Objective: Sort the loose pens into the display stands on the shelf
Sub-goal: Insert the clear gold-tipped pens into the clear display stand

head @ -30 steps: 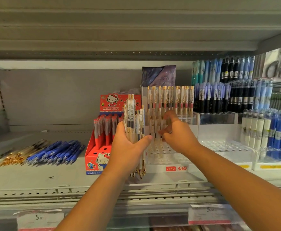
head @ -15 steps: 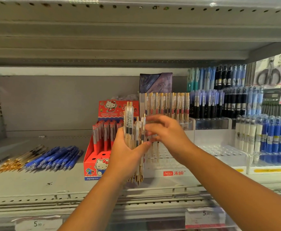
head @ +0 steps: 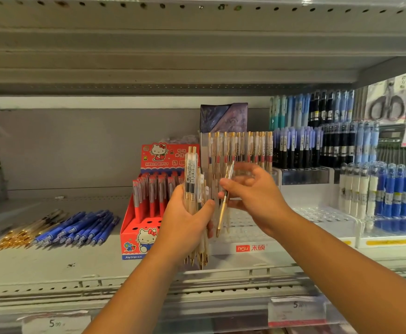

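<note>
My left hand grips a bundle of clear pens with gold trim, held upright in front of the shelf. My right hand pinches a single gold-tipped pen between thumb and fingers, tip down, just right of the bundle. Behind both hands stands the clear tiered display stand with a back row of matching gold-clip pens and many free holes in front. Loose blue pens and gold pens lie in piles on the shelf at the left.
A red Hello Kitty box of red pens stands left of the stand. To the right are stands of blue, black and white pens. A low wire rail runs along the shelf front, with price tags below. The shelf above hangs low.
My right hand has drawn back from the stand to the bundle and now holds one pen pulled from it. The view has tilted upward slightly.
</note>
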Tool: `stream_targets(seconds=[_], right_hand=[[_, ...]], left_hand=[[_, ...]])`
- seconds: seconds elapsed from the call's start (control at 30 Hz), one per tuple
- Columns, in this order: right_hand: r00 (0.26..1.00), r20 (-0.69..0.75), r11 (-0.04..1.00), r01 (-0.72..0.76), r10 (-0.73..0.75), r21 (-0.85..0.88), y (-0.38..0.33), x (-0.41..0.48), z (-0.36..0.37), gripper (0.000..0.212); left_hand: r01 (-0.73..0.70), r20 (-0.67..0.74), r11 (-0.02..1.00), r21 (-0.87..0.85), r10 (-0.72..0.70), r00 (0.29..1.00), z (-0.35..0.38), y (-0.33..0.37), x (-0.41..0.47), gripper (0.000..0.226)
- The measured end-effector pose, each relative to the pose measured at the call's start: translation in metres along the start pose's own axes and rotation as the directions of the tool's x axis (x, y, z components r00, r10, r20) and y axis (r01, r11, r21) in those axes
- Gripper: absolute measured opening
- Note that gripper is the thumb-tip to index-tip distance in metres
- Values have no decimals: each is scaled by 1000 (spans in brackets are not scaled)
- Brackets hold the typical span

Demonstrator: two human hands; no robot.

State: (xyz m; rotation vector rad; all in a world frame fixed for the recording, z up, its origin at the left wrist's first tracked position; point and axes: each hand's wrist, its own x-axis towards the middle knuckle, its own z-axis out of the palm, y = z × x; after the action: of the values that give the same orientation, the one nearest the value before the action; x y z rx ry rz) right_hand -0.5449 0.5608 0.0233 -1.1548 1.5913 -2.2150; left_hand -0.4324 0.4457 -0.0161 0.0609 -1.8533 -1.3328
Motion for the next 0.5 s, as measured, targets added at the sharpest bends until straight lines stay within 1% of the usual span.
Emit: stream_targets(seconds=[0.07, 0.1, 0.2, 0.37, 0.5], right_hand=[[995, -68, 994, 63, -70, -94, -1, 5, -6, 42], [988, -113, 986, 89, -105, -142, -2, 9, -9, 40], [952, -217, 947, 149, -215, -284, -3, 19, -18, 36], [905, -262, 860, 179, -334, -479, 0, 32, -24, 50], [879, -242, 782, 203, -411, -589, 6, 38, -24, 49]], left_hand=[[10, -2, 1000, -3, -10, 1000, -1, -1, 0, 26], [14, -3, 1000, -3, -14, 1000, -1, -1, 0, 26], [27, 3, 1000, 1, -27, 1000, -1, 0, -1, 26], [39, 3, 999, -9, -39, 999, -1, 0, -1, 26], [36, 3, 999, -14, -36, 999, -1, 1, -1, 26]])
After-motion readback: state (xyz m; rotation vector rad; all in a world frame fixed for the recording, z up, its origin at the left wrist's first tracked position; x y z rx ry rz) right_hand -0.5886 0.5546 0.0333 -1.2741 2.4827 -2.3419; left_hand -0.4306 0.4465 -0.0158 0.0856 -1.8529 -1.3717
